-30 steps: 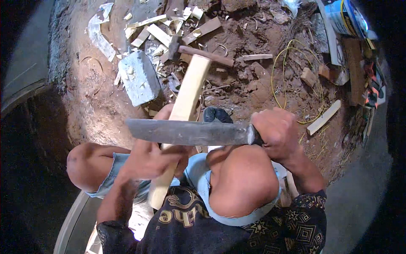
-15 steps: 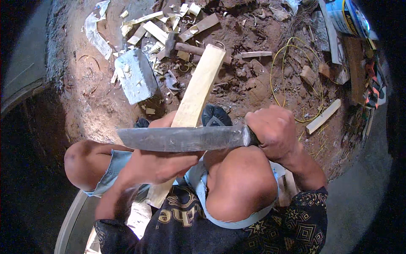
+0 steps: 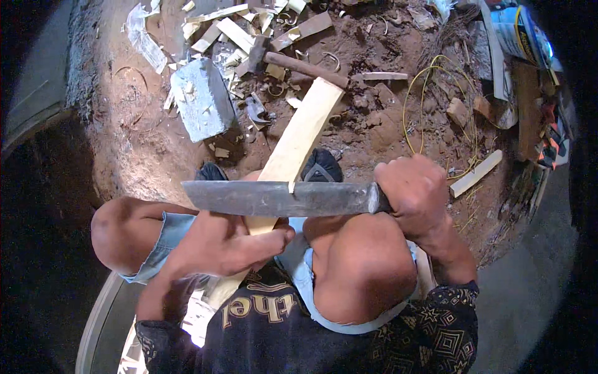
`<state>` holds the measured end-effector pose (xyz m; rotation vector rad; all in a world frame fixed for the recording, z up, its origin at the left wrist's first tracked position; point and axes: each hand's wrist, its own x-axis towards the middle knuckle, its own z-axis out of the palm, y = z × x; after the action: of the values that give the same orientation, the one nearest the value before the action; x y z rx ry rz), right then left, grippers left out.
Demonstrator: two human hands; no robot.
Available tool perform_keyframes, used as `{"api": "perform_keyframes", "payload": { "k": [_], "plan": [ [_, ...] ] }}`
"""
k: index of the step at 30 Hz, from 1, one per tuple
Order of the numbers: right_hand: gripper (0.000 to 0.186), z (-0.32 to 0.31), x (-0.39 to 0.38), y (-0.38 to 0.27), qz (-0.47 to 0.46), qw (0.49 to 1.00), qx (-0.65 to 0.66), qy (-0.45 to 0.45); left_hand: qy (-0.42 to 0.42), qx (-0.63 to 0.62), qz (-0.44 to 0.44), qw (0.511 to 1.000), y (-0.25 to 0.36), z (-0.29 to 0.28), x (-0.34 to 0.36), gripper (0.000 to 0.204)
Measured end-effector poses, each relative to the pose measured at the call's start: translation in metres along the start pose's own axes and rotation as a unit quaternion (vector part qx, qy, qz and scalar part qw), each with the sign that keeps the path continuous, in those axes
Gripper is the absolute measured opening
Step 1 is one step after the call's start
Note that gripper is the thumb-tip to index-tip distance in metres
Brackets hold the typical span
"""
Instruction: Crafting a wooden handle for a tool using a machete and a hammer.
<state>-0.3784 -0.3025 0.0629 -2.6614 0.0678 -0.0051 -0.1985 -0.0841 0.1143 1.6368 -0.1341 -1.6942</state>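
My left hand (image 3: 221, 246) is closed around a pale wooden strip (image 3: 305, 121), which slants from my lap up toward the right. In my right hand (image 3: 411, 193) is the handle of a large, dark, flat-bladed knife (image 3: 274, 198). The blade lies crosswise on the strip, its tip to the left, just above my left hand, and a thin pale sliver stands at the blade's edge. My right hand is beside my bare right knee (image 3: 367, 262); my dark footwear (image 3: 321, 165) shows behind the blade.
On the dirt floor (image 3: 143, 143) lie a hammer (image 3: 299, 65), a pale block (image 3: 202, 100), several wood scraps (image 3: 233, 34) and a loop of yellow wire (image 3: 420, 87). A blue bucket (image 3: 517, 34), planks (image 3: 523, 112) and orange-and-black tools (image 3: 548, 140) lie along the right.
The strip's far end has shifted right and leans more. The blade dipped toward me, then moved slightly forward and right with my right hand. A thin sliver now shows at the blade's edge.
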Motion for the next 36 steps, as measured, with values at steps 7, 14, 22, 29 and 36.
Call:
{"api": "perform_keyframes", "payload": {
  "k": [7, 14, 22, 29, 36],
  "plan": [
    [0.035, 0.003, -0.014, -0.001, 0.034, 0.999, 0.027, -0.014, -0.004, 0.09, 0.019, 0.996, -0.01, -0.009, -0.023, 0.047],
    [0.049, 0.007, -0.017, 0.002, 0.059, 0.998, 0.023, -0.006, -0.042, 0.054, -0.095, 0.993, -0.003, -0.023, -0.037, 0.039],
    [0.055, 0.008, -0.019, 0.001, 0.077, 0.996, 0.023, -0.034, -0.009, 0.048, -0.019, 0.999, -0.025, -0.025, -0.043, 0.031],
    [0.037, 0.019, -0.042, -0.008, 0.306, 0.933, 0.185, 0.025, 0.136, 0.054, -0.012, 0.989, -0.046, -0.038, -0.09, 0.033],
    [0.021, 0.064, -0.037, 0.003, 0.315, 0.919, 0.194, 0.138, -0.002, -0.396, 0.038, 0.917, -0.041, -0.076, -0.014, 0.048]
  ]
}}
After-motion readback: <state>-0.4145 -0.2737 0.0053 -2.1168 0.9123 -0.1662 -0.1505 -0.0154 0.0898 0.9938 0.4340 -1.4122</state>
